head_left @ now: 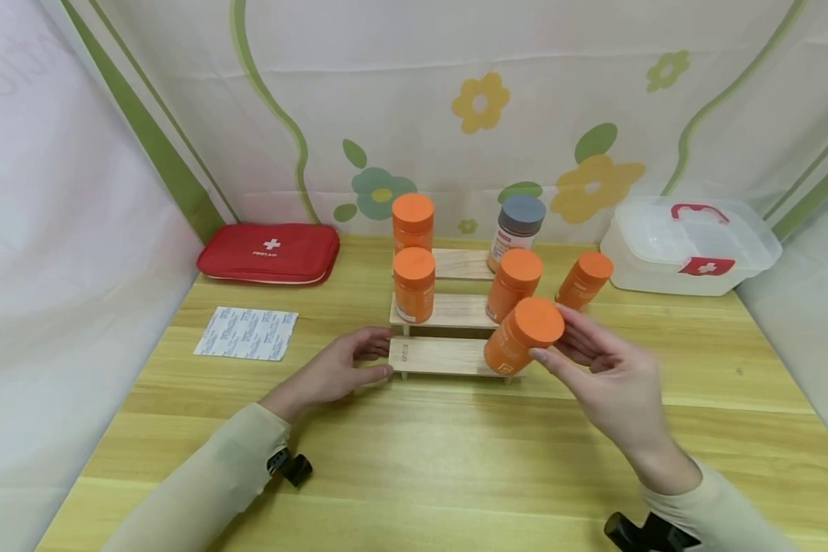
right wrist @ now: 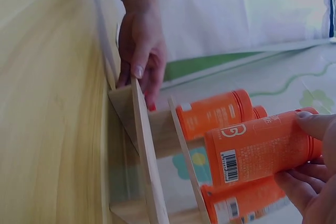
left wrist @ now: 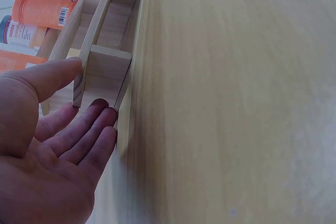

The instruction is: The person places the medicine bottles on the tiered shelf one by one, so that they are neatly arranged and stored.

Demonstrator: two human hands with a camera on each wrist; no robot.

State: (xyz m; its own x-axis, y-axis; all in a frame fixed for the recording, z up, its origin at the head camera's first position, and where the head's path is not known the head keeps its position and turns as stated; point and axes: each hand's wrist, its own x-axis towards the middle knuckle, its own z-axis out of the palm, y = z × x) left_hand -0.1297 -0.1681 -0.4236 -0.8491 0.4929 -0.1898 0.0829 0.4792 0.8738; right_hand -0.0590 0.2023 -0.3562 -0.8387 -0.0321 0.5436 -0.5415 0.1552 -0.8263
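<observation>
A three-step wooden rack (head_left: 445, 355) stands on the table, with my left hand (head_left: 334, 366) at its left end. In the left wrist view, the left thumb and fingers (left wrist: 97, 153) pinch the end of the lowest step. My right hand (head_left: 610, 376) grips an orange lidded bottle (head_left: 523, 337) by its upper part, thumb in front and fingers behind. That bottle tilts over the right end of the lowest step; in the right wrist view its base (right wrist: 212, 156) looks apart from the board. Orange bottles (head_left: 415, 287) (head_left: 514, 285) stand on the middle step.
On the top step are an orange bottle (head_left: 412, 222) and a grey-lidded bottle (head_left: 516, 234). Another orange bottle (head_left: 583, 280) stands right of the rack, near a clear first-aid box (head_left: 669, 268). A red first-aid pouch (head_left: 269, 253) and a white printed packet (head_left: 247, 333) lie left.
</observation>
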